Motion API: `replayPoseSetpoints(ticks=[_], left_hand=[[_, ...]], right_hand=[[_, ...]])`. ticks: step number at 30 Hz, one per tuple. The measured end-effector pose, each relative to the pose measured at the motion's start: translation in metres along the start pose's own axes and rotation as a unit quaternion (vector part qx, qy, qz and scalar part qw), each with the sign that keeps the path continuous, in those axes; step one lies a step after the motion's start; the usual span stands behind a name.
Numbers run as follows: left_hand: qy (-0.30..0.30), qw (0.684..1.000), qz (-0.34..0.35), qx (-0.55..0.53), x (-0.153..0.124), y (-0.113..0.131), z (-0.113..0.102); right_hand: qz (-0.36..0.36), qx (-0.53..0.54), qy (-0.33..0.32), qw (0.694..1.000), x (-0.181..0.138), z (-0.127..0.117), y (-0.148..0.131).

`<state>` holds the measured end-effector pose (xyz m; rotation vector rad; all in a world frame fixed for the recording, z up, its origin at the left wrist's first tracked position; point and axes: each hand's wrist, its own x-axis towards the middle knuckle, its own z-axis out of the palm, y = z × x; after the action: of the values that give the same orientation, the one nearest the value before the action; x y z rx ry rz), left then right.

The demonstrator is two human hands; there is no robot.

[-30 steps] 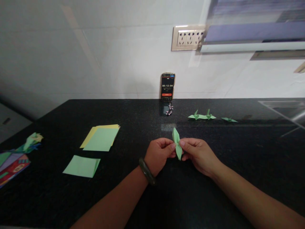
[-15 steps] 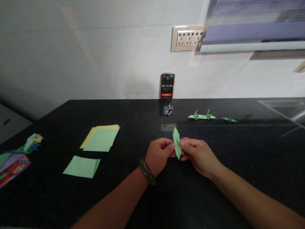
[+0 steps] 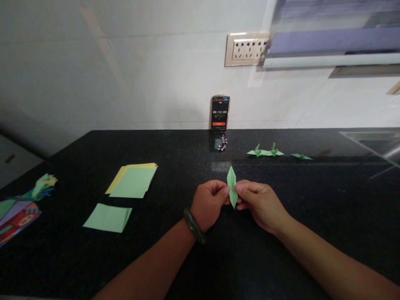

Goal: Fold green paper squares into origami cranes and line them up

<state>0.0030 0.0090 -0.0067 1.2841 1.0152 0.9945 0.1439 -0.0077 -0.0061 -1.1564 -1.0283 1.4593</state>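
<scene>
Here, both hands work on one small piece: the left hand [image 3: 209, 202] pinches the left side of a folded green paper [image 3: 231, 183] between thumb and fingers, and the right hand [image 3: 261, 206] grips the opposite side the same way. Piece is narrow, pointed at both ends, long axis running away from the person, narrowest near the thumbs. It is in front of the person, over the bench [image 3: 225, 262]; whether its underside touches the surface, cannot tell. A dark bracelet [image 3: 194, 226] circles the left wrist. To the left: a green sheet [image 3: 134, 182] on top of yellow sheets [image 3: 116, 181]; just nearer, a doubled green sheet [image 3: 108, 217], its right edge slightly parted. Far left: crumpled paper [image 3: 43, 185] beside a colourful packet [image 3: 23, 221], the latter cut off by the frame. Beyond the hands, a phone [image 3: 220, 112] leans upright on the wall [image 3: 150, 83], display lit with a row of digits; a beaded strap [image 3: 223, 143] lies before it. Right of that, two green folded figures [image 3: 265, 153] stand side by side; a third, flatter figure [image 3: 301, 157] is apart, further right.
</scene>
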Motion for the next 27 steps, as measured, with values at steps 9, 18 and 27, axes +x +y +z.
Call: replayPoseSetpoints(ticks=[9,18,27], left_hand=[[0.019,0.994,0.053,0.095,-0.0029,-0.0028,0.0004],[0.067,0.986,0.056,0.142,-0.0047,-0.0034,0.0018],[0.086,0.982,0.078,0.147,-0.0058,-0.0028,0.0044]], right_hand=[[-0.019,0.006,0.026,0.999,-0.0008,0.0049,0.0038],[-0.076,-0.075,0.067,0.992,-0.0028,0.0087,0.0046],[-0.151,-0.262,0.111,0.947,-0.0057,0.0055,0.0069]])
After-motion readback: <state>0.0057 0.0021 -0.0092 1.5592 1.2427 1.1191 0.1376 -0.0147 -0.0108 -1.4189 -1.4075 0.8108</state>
